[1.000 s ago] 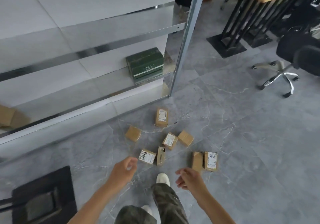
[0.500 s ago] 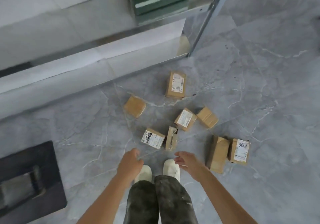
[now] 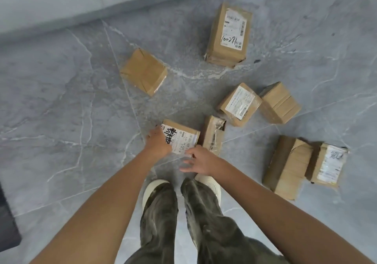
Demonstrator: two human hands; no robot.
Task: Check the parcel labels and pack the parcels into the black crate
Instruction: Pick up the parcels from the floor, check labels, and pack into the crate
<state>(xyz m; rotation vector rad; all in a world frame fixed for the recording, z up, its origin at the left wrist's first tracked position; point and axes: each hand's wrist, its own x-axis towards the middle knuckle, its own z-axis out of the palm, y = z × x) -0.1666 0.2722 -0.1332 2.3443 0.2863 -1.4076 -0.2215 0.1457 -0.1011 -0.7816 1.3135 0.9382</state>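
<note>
Several brown cardboard parcels lie on the grey floor. The nearest parcel [image 3: 184,138] carries a white label with black scribble. My left hand [image 3: 158,142] lies over its left end, fingers curled round the far-left edge. My right hand [image 3: 199,159] touches its near right corner with fingers spread. A narrow parcel [image 3: 213,135] stands on edge just to its right. A corner of the black crate [image 3: 7,231] shows at the left edge of the head view.
A tall labelled parcel [image 3: 228,35] lies farthest away, a plain one [image 3: 143,71] to the left. A labelled parcel [image 3: 239,104] and a plain one [image 3: 280,102] touch at the right. Two more [image 3: 287,167] [image 3: 328,165] sit at the near right. My shoes [image 3: 155,188] stand just behind the hands.
The view has dropped close to the floor. Both hands have moved forward from empty air onto the scribbled-label parcel.
</note>
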